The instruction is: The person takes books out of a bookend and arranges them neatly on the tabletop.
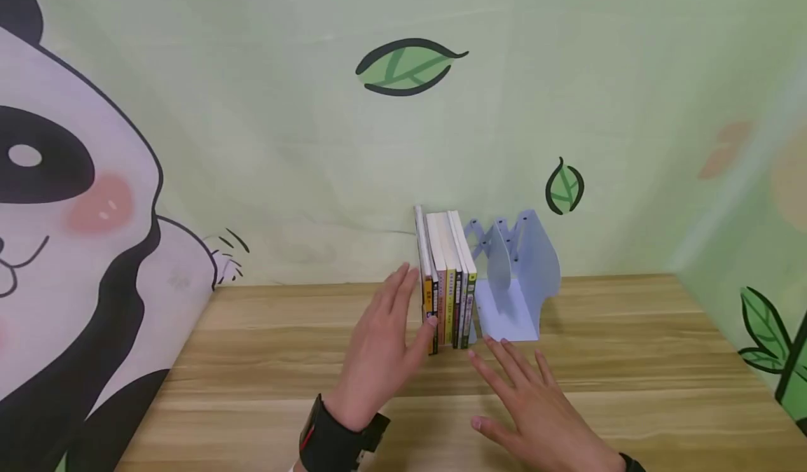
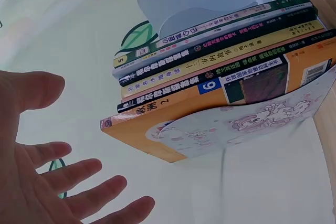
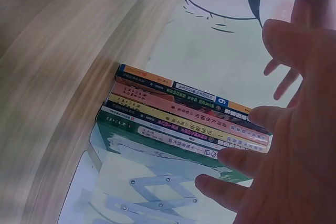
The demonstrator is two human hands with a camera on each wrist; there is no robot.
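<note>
A row of thin books (image 1: pixel 450 283) stands upright in a pale blue expandable bookshelf rack (image 1: pixel 523 276), spines toward me. In the left wrist view, an orange book (image 2: pixel 131 127) is outermost, against a white end plate (image 2: pixel 252 124) with a printed drawing. A green book (image 3: pixel 157 148) is at the other end of the row in the right wrist view. My left hand (image 1: pixel 381 349) is beside the row's left end, fingers extended and thumb apart. Lower and to the right, my right hand (image 1: pixel 542 409) hovers in front of the rack with its fingers spread. Neither hand holds anything.
The rack's right section has a divider (image 1: pixel 500 258), an end panel (image 1: pixel 539 269) and crossed folding arms (image 3: pixel 160 203), with no books in it. Behind the wooden table (image 1: pixel 284 360) hangs a backdrop (image 1: pixel 284 108) printed with a panda and leaves.
</note>
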